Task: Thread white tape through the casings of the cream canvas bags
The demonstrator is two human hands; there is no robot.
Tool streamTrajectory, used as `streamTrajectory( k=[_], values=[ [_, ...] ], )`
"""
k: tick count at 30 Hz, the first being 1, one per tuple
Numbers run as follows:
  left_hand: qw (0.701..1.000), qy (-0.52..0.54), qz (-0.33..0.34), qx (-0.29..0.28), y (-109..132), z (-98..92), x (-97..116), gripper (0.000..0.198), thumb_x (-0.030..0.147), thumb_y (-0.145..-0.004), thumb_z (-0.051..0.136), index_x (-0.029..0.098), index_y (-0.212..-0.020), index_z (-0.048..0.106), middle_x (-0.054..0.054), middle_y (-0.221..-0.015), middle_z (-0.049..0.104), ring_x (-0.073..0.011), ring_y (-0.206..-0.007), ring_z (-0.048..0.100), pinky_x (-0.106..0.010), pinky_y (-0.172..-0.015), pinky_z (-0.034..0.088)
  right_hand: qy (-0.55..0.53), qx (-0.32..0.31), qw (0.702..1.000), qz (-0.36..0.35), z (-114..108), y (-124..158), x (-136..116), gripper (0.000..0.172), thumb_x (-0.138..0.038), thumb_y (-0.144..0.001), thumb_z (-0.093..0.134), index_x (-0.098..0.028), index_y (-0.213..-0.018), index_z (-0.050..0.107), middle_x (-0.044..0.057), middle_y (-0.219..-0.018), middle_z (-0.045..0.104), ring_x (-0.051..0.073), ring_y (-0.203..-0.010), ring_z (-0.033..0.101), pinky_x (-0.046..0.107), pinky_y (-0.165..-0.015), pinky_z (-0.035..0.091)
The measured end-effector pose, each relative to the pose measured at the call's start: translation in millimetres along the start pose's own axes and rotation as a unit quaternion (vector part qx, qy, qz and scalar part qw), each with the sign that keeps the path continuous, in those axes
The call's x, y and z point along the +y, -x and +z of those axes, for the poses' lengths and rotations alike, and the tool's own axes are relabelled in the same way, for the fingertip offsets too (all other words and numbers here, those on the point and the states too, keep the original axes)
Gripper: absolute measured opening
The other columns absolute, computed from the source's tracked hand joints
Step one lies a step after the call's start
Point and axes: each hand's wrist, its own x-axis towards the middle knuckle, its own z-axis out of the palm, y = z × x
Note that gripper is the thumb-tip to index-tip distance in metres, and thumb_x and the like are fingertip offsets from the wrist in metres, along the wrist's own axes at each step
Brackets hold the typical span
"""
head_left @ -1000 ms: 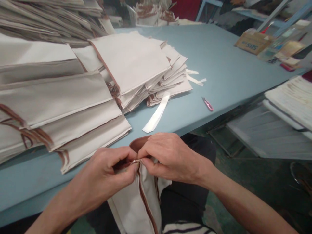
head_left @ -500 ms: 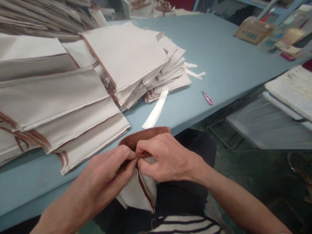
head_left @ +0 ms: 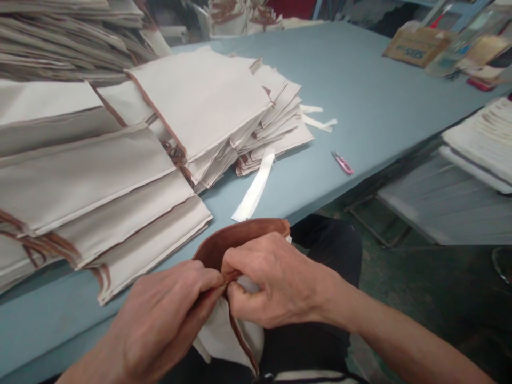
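Observation:
Over my lap is a cream fabric bag [head_left: 222, 333] with brown edging and a brown inner lining [head_left: 244, 234]. My left hand [head_left: 172, 309] pinches its brown edge between thumb and forefinger. Right beside it, my right hand [head_left: 272, 277] is closed on the same edge, the fingertips of both hands almost touching. What lies under the fingertips is hidden. The bag's mouth gapes away from me, and a brown-edged seam runs down the side facing me. A white strip [head_left: 256, 186] lies on the table just beyond the bag.
Piles of cream, brown-edged fabric bags [head_left: 200, 101] cover the left of the blue table [head_left: 360, 101]. Pink thread snips [head_left: 342, 162] lie near its front edge. A cardboard box [head_left: 416, 45] and a clear bottle [head_left: 448, 53] stand far right. Stacked cloth [head_left: 484, 141] sits right.
Both hands and the bag sit slightly lower in view, and more of the brown lining shows. Both hands keep their pinch on the edge. The view has shifted a little.

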Motion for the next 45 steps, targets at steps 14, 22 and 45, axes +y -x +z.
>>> streamTrajectory(
  k=[14,22,45],
  values=[
    [0.993,-0.026,0.111,0.003,-4.8,22.6,-11.2,0.031,0.010,-0.112,0.042,0.024,-0.129,0.063,-0.004,-0.087,0.077,-0.0171,-0.068,0.071,-0.025,-0.060,0.053,-0.401,-0.124,0.894,0.158,-17.2,13.6,23.5,0.003,-0.016,-0.075,0.065,-0.017,-0.073,0.063,-0.007,-0.065,0.057,0.008,-0.058,0.047,0.018,-0.054,0.037],
    [0.987,-0.095,0.119,0.058,-4.4,42.3,-10.4,0.031,0.008,-0.109,0.045,0.024,-0.125,0.064,-0.004,-0.084,0.078,-0.0174,-0.063,0.067,-0.028,-0.060,0.053,-0.580,-0.071,0.788,0.194,6.6,25.8,28.9,0.058,-0.069,-0.088,0.080,-0.020,-0.072,0.053,-0.009,-0.058,0.042,0.007,-0.051,0.033,0.019,-0.043,0.024],
    [0.981,0.141,-0.011,-0.132,-12.2,0.9,10.2,0.025,0.021,-0.116,0.043,0.026,-0.102,0.063,0.005,-0.083,0.068,-0.0130,-0.073,0.064,-0.024,-0.072,0.046,0.024,0.130,0.983,-0.125,-7.7,34.6,5.0,0.023,-0.009,-0.094,0.053,-0.020,-0.075,0.059,-0.002,-0.065,0.065,0.012,-0.058,0.059,0.025,-0.060,0.042]
  ],
)
